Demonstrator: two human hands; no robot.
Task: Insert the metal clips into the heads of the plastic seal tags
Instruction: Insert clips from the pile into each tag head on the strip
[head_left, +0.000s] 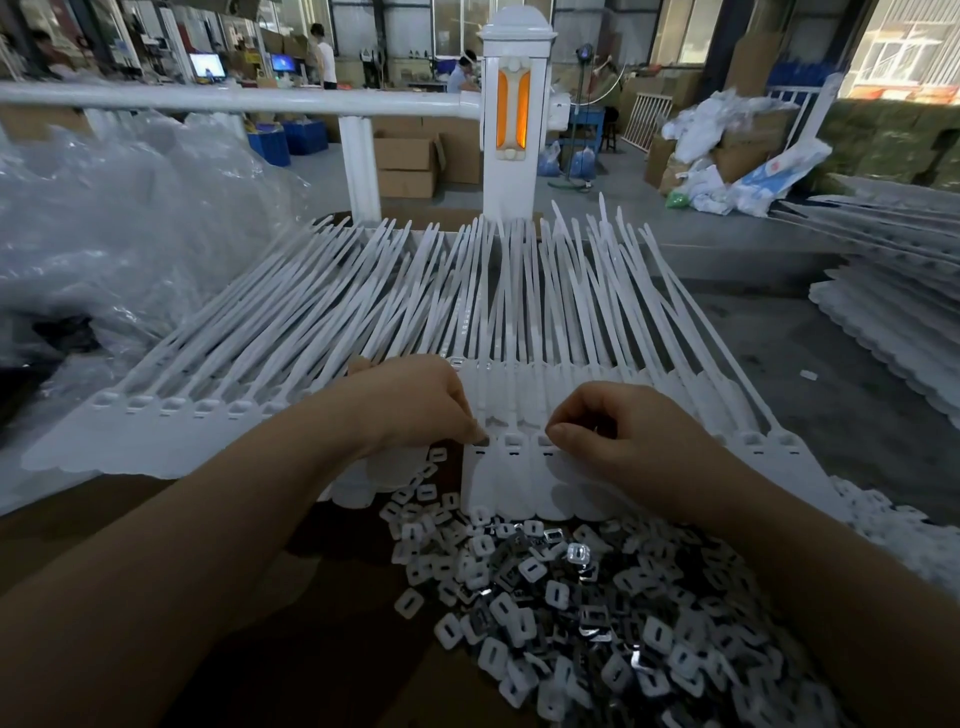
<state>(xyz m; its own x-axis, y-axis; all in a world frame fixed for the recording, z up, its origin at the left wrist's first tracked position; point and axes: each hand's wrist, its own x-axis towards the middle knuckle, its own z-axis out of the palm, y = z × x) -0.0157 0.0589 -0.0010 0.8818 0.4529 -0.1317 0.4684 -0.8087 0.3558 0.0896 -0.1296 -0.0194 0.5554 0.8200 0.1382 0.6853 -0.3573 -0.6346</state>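
Seal tags (395, 312) are laid out in a big white fan across the worktop (78, 519), long axes running away from the person, thin tails pointing off toward the white post (514, 130) and the heads lined up in a row at the near edge. A few tags carry small print partway along the strap, too blurry to read.

Left hand (415, 400) sits knuckles-up on the row of heads, fingers curled, with thumb and forefinger pinched down at one head; whether a clip is in that pinch can't be made out. Right hand (618, 431) is just beside it, fingers curled too, fingertip pressed at a neighbouring head, and what it holds is hidden.

Metal clips (597, 613), small squarish bits with a slot in each, are heaped on the brown worktop right below the hands.

Crumpled clear plastic sheeting (119, 218) piles up at left. Background is a warehouse floor with cardboard boxes (410, 166), blue crates and people at screens.
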